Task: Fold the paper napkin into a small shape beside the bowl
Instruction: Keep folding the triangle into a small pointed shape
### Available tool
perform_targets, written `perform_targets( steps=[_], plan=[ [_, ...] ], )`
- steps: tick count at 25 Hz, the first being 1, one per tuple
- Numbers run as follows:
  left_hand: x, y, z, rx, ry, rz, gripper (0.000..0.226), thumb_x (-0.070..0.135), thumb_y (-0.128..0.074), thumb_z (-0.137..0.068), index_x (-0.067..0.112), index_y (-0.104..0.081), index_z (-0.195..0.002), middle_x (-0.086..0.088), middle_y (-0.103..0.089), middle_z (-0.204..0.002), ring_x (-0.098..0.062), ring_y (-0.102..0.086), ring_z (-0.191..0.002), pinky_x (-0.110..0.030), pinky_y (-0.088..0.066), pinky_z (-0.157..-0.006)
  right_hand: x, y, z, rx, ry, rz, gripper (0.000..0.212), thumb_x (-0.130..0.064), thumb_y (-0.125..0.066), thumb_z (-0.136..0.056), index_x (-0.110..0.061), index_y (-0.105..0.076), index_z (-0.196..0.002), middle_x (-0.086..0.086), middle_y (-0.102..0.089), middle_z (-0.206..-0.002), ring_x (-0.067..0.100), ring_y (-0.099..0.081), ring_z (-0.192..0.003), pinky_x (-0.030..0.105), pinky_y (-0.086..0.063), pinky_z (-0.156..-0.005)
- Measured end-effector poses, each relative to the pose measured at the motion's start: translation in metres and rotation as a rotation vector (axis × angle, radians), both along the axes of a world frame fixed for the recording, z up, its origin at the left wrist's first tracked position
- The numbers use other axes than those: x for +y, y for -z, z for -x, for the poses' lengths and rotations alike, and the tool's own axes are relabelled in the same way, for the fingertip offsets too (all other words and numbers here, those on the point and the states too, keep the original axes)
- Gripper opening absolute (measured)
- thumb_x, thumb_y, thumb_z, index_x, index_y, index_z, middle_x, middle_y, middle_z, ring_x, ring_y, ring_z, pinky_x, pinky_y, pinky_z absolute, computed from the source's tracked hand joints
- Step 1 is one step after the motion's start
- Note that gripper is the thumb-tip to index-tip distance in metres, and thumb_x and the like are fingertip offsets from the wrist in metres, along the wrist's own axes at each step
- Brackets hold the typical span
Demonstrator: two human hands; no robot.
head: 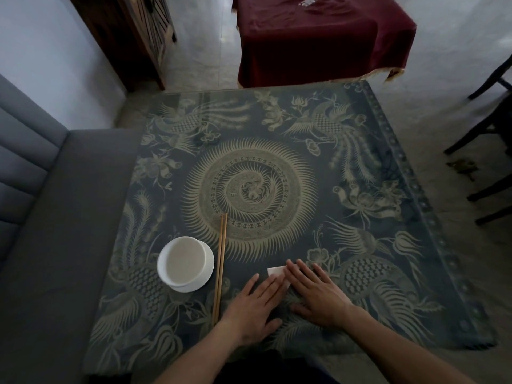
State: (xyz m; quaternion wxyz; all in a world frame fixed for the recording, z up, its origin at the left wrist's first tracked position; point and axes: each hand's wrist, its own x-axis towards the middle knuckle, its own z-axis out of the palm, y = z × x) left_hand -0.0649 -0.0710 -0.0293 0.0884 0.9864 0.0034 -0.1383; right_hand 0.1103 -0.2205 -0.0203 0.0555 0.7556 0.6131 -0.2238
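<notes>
Both hands are flat, palms down, fingers spread, gripping nothing, just pressing. The left hand (253,307) and right hand (318,293) overlap fingertips on the paper napkin (275,271), already a small white wedge on the counter (360,314), right of the bowl (185,263) past the chopsticks (220,267). I'd say pin with one hand and slide the other along the crease, or the fold springs open.

On the counter (277,120), the bowl (185,263) sits left of the chopsticks (220,266), with the napkin (277,273) to their right under both hands.
</notes>
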Motion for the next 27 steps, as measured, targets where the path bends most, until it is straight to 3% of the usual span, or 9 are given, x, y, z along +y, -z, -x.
perform_targets(
  steps=[4,10,14,17,19,25,27],
  plan=[
    [0.004,0.005,0.031,0.019,0.088,-0.044,0.074,0.057,-0.041,-0.092,0.016,-0.027,-0.152,-0.002,-0.023,-0.160,-0.019,-0.020,-0.146,-0.049,-0.015,-0.109,0.001,0.001,0.000,0.012,0.002,-0.016,0.089,-0.064,-0.033,-0.090,-0.023,0.016,-0.151,-0.004,0.025,-0.157,0.017,0.026,-0.143,0.041,0.016,-0.116],
    [0.000,0.001,0.039,-0.053,0.125,0.008,0.067,0.051,-0.048,-0.091,0.013,-0.043,-0.145,-0.005,-0.036,-0.154,-0.020,-0.031,-0.142,-0.047,-0.026,-0.109,-0.001,0.005,-0.001,0.024,0.002,-0.024,0.091,-0.067,-0.031,-0.088,-0.024,0.020,-0.150,-0.006,0.028,-0.155,0.016,0.028,-0.142,0.041,0.017,-0.115],
    [-0.006,-0.016,0.000,-0.051,-0.044,0.048,0.065,0.042,-0.040,-0.097,0.006,-0.029,-0.150,-0.013,-0.028,-0.157,-0.025,-0.021,-0.146,-0.045,-0.024,-0.117,0.000,0.007,0.000,0.028,0.005,-0.040,0.089,-0.064,-0.033,-0.089,-0.021,0.016,-0.150,-0.002,0.021,-0.157,0.022,0.024,-0.143,0.041,0.017,-0.113],
    [-0.011,-0.016,-0.028,0.042,-0.170,-0.004,0.071,0.051,-0.020,-0.101,0.009,0.003,-0.154,-0.009,0.012,-0.162,-0.020,0.019,-0.146,-0.043,0.006,-0.120,-0.002,0.008,0.001,0.023,0.020,-0.054,0.085,-0.064,-0.033,-0.092,-0.017,0.005,-0.152,0.001,0.009,-0.160,0.028,0.013,-0.145,0.044,0.010,-0.112],
    [-0.016,-0.008,-0.035,0.086,-0.213,-0.005,0.072,0.055,-0.014,-0.100,0.013,0.015,-0.152,-0.005,0.024,-0.159,-0.017,0.030,-0.142,-0.041,0.016,-0.117,-0.002,0.007,0.001,0.021,0.024,-0.061,0.082,-0.064,-0.032,-0.094,-0.016,0.000,-0.153,0.001,0.004,-0.160,0.029,0.007,-0.146,0.044,0.007,-0.112],
    [-0.012,0.003,-0.026,0.148,-0.271,0.007,0.072,0.061,-0.004,-0.096,0.019,0.024,-0.148,0.004,0.029,-0.156,-0.010,0.034,-0.139,-0.044,0.018,-0.115,-0.003,0.008,0.000,0.041,0.033,-0.053,0.084,-0.066,-0.035,-0.092,-0.018,-0.002,-0.153,0.000,0.003,-0.160,0.028,0.007,-0.146,0.044,0.007,-0.112],
    [-0.007,0.002,-0.020,0.126,-0.275,0.003,0.070,0.059,-0.003,-0.097,0.020,0.018,-0.150,0.006,0.025,-0.158,-0.010,0.028,-0.142,-0.045,0.015,-0.114,-0.003,0.010,0.000,0.051,0.030,-0.047,0.086,-0.067,-0.031,-0.091,-0.021,0.007,-0.153,-0.002,0.014,-0.160,0.024,0.018,-0.145,0.043,0.012,-0.113]
  ],
)
